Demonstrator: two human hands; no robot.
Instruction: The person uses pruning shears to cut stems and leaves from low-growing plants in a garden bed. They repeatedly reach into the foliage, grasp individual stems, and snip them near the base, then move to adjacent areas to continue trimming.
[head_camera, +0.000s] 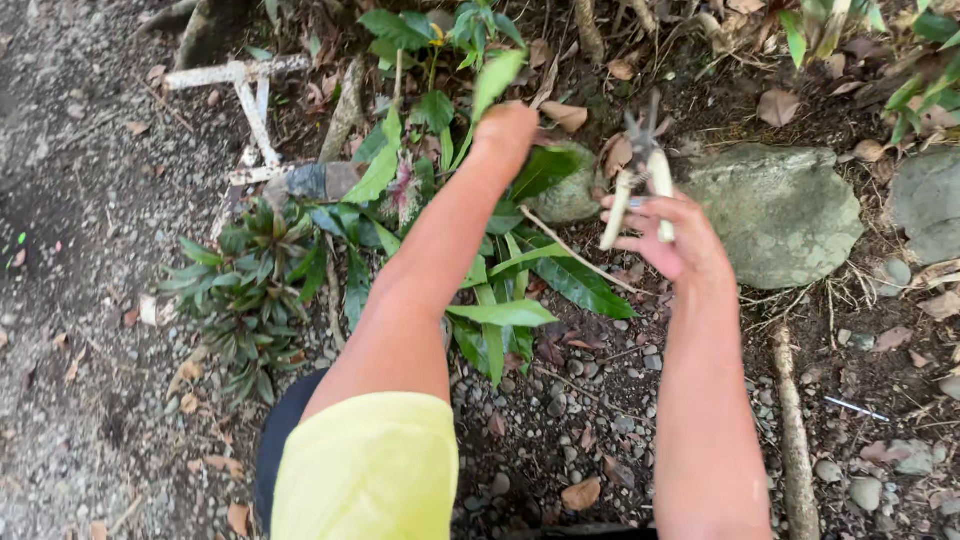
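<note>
A white frame (250, 100) lies on the gravel at left. The left hand (505, 135) closes its fingers on a long green leaf (495, 82) above the plant. The right hand (665, 235) grips pale-handled pruning shears (640, 180), blades up, beside a grey rock (780, 215).

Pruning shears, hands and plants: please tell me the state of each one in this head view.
pruning shears: held upright, pale handles spread, blades blurred
right hand: gripping the shears' handles
left hand: reaching into the plant, holding a green leaf
leafy plant: rooted, leaves green
large stone: lying on the soil
dry leaves: brown, scattered on gravel
</note>
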